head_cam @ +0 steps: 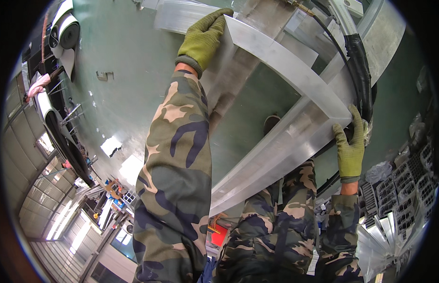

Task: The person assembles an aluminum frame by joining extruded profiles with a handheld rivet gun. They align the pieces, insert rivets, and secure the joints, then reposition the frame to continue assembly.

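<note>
A mitred frame of silvery metal profile, likely aluminium (286,63), stands tilted in front of me, its short side bowed by the lens. My left hand (201,40), in an olive-green knit glove, grips its upper-left corner, fingers over the edge. At the opposite corner, where a long profile (276,159) runs back toward my body, my right hand (350,145) wears a matching glove. Its thumb and fingers straddle that corner. Part of the right hand's contact is hidden behind the metal.
Close beyond the right corner hangs a thick black-sleeved cable (361,70) with a thinner hose (334,42). Flat metal pieces (385,42) lie at top right. Stacked profiles (378,237) fill the lower right. A small bracket (104,75) and rolled sheeting (68,32) are at left.
</note>
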The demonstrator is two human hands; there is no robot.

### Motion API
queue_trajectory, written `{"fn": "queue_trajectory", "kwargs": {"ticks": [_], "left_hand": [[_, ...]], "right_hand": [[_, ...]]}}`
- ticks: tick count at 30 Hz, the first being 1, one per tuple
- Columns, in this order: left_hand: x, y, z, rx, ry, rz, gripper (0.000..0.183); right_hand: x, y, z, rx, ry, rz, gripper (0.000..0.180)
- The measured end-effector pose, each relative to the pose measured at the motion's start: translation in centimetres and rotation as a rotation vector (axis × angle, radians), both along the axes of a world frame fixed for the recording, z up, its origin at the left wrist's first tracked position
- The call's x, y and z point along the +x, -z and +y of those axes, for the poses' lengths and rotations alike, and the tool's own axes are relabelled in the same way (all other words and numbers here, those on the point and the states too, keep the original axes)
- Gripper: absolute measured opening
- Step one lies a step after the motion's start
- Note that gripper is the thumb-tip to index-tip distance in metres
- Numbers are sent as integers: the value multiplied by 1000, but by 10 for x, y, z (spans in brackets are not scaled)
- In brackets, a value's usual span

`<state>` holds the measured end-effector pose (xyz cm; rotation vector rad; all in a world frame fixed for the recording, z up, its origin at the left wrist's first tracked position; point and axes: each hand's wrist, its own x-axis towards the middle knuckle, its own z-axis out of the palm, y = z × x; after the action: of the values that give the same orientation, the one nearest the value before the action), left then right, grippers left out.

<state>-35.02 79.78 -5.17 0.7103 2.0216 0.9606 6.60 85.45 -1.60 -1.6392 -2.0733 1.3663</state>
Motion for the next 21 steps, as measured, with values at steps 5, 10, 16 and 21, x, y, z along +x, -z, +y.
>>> {"fn": "queue_trajectory", "kwargs": {"ticks": [5, 10, 16, 21], "left_hand": [[0, 7, -1, 74, -50, 8, 28], [8, -9, 3, -48, -59, -47, 30], [7, -9, 2, -78, -65, -48, 30], [7, -4, 0, -8, -58, -8, 29]], "right_hand": [[-7, -5, 0, -21, 13, 29, 57], [-3, -3, 0, -5, -2, 18, 57], [-2, -1, -2, -43, 25, 59, 57], [1, 0, -3, -74, 42, 57, 57]]}}
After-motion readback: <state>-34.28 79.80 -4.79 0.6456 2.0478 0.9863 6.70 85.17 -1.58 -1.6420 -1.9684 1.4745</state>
